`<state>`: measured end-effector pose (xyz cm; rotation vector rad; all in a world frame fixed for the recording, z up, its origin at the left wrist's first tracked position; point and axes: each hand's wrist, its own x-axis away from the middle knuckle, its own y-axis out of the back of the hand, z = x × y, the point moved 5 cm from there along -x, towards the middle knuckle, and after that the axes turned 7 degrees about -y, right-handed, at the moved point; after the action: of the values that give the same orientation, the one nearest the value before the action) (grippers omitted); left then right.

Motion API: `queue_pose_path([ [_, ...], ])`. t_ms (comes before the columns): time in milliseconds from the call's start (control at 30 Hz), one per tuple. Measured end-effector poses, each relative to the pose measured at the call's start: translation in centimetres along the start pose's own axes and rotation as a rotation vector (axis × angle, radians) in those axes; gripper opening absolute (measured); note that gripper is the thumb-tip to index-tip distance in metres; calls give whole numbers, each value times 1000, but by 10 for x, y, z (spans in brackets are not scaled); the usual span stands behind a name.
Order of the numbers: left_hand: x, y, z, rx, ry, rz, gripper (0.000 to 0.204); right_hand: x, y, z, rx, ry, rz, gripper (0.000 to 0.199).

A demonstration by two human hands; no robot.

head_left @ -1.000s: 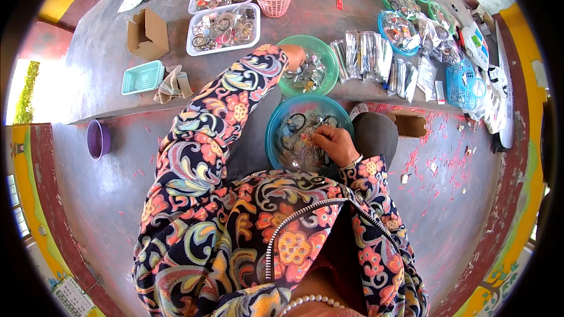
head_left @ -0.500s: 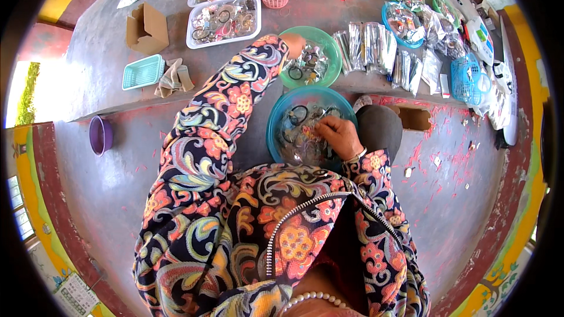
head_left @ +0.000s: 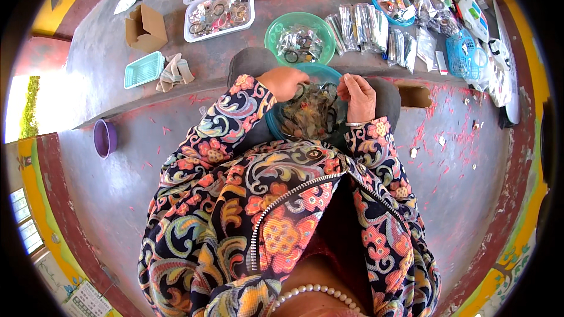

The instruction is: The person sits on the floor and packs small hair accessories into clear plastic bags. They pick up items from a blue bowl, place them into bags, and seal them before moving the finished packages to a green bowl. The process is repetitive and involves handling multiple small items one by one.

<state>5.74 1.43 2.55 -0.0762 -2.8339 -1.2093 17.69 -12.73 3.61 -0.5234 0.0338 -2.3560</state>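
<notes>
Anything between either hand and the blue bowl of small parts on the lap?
Nothing visible. The left hand is at the rim of the blue bowl, over the small parts. The right hand is at the far right rim, fingers pinched, too small to tell on what. The green bowl sits beyond, on the ledge.

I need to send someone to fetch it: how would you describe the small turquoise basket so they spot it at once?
Start at the grey ledge that runs across the top. Near its left end stands an open brown cardboard box; the turquoise basket lies just below it, beside crumpled beige cloth. It is flat, rectangular and latticed, unlike the round bowls further right.
</notes>
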Motion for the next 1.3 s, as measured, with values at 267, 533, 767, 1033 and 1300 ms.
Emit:
queue_pose_path([
  [267, -16, -20, 10, -91, 219, 244, 55, -4, -4, -2, 23, -39, 45, 21],
  [533, -27, -17, 10, -30, 240, 316, 50, -8, -3, -8, 11, -65, 63, 19],
  [767, -17, -12, 28, -123, 205, 137, 32, -7, -3, -8, 28, -98, 70, 20],
  [1033, 15, 37, 21, 454, 240, -114, 15, -7, -1, -9, 17, -121, 62, 21],
  [1300, 20, 16, 16, 1447, 336, -510, 9, -2, -2, -6, -64, -128, 109, 32],
])
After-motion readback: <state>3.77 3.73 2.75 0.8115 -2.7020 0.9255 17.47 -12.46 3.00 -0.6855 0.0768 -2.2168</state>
